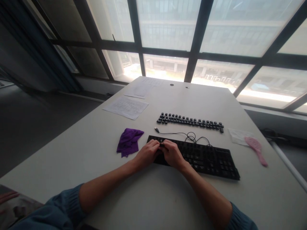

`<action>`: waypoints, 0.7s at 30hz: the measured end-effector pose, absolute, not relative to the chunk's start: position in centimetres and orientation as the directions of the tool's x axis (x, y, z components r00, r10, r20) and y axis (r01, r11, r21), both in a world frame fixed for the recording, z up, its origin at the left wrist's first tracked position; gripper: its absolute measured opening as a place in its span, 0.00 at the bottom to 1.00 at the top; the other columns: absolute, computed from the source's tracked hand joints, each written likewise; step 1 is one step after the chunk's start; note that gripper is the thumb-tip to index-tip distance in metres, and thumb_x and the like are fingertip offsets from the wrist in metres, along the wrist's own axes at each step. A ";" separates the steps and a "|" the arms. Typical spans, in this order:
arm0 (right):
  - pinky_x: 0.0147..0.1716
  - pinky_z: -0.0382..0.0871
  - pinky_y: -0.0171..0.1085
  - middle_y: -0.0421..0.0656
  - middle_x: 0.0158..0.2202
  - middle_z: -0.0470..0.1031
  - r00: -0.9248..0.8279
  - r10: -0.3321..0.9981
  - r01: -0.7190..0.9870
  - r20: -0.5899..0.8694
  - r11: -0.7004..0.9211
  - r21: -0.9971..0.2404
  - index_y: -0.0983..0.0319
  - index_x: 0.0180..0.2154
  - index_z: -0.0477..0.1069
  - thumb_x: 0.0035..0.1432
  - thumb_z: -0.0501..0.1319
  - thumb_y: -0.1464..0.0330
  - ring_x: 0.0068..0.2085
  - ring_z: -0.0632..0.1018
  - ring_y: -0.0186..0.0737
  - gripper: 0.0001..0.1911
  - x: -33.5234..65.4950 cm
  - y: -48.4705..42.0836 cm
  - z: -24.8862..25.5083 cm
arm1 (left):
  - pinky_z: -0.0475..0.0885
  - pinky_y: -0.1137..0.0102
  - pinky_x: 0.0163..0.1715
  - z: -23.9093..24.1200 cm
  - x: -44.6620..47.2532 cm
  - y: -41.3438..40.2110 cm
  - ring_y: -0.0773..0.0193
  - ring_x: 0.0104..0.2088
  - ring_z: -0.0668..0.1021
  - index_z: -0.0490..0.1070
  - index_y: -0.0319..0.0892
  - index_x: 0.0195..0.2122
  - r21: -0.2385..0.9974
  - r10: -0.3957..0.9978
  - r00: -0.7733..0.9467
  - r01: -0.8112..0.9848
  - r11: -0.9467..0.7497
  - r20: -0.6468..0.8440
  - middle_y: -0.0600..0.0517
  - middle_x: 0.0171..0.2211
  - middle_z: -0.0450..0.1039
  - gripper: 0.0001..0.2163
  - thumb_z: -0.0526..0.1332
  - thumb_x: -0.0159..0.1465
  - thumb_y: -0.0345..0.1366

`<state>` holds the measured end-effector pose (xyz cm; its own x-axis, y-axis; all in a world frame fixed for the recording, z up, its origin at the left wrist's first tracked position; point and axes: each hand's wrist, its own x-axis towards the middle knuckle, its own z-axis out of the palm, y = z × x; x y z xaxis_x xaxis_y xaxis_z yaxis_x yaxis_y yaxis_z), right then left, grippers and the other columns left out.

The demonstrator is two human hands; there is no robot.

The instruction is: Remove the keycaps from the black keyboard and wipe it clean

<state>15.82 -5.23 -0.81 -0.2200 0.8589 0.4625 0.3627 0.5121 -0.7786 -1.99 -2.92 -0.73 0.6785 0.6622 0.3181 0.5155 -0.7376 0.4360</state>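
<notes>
Over the left end of a black keyboard (211,159), my left hand (149,151) and my right hand (173,154) meet at the fingertips. Both are closed in a pinch around a small black keycap (162,145), mostly covered by the fingers. The keys beneath my hands are hidden. A thin black cable (177,133) runs from the keyboard's back edge, loops, and ends in a USB plug (156,130). Behind the keyboard, loose black keycaps (189,121) stand in rows on the table.
A crumpled purple cloth (129,142) lies left of the keyboard. Written paper sheets (127,107) are farther back on the white table (192,99). To the right, a pink hairbrush (256,148) partly overlaps a clear plastic bag (237,136). Large windows line the far side.
</notes>
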 end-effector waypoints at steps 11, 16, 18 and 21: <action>0.30 0.61 0.35 0.40 0.27 0.66 -0.197 0.863 0.352 0.465 0.505 -0.788 0.60 0.24 0.62 0.64 0.57 0.72 0.29 0.68 0.37 0.14 15.9 -5.1 -0.9 | 0.71 0.62 0.45 -1.1 -1.9 -2.8 0.56 0.42 0.70 0.67 0.40 0.38 0.381 0.658 0.689 0.545 -0.747 0.304 0.46 0.40 0.70 0.04 0.54 0.68 0.27; 0.29 0.61 0.33 0.40 0.28 0.64 -0.316 0.802 0.327 0.507 0.594 -0.735 0.61 0.29 0.68 0.66 0.54 0.73 0.29 0.68 0.35 0.12 15.9 -5.3 -1.0 | 0.70 0.62 0.44 -1.2 -1.9 -2.6 0.57 0.40 0.70 0.68 0.40 0.35 0.323 0.625 0.732 0.542 -0.776 0.271 0.47 0.38 0.69 0.07 0.53 0.69 0.27; 0.29 0.61 0.34 0.40 0.29 0.64 -0.366 0.771 0.329 0.521 0.631 -0.702 0.61 0.31 0.70 0.66 0.53 0.73 0.29 0.67 0.35 0.11 16.0 -5.5 -0.9 | 0.70 0.63 0.44 -1.1 -2.0 -2.7 0.58 0.41 0.70 0.68 0.40 0.35 0.324 0.620 0.737 0.536 -0.779 0.270 0.48 0.38 0.69 0.08 0.53 0.69 0.26; 0.31 0.61 0.35 0.41 0.30 0.65 -0.414 0.742 0.350 0.527 0.664 -0.660 0.61 0.33 0.70 0.67 0.53 0.73 0.30 0.68 0.36 0.11 16.0 -5.6 -0.9 | 0.71 0.64 0.43 -1.0 -2.1 -2.8 0.58 0.41 0.70 0.68 0.41 0.36 0.344 0.622 0.731 0.529 -0.776 0.281 0.48 0.38 0.69 0.07 0.53 0.68 0.26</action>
<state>16.01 -5.57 -0.85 -0.4141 0.7420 0.5272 0.3501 0.6645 -0.6602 -2.10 -2.76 -0.96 0.7308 0.6223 0.2805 0.5285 -0.7759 0.3445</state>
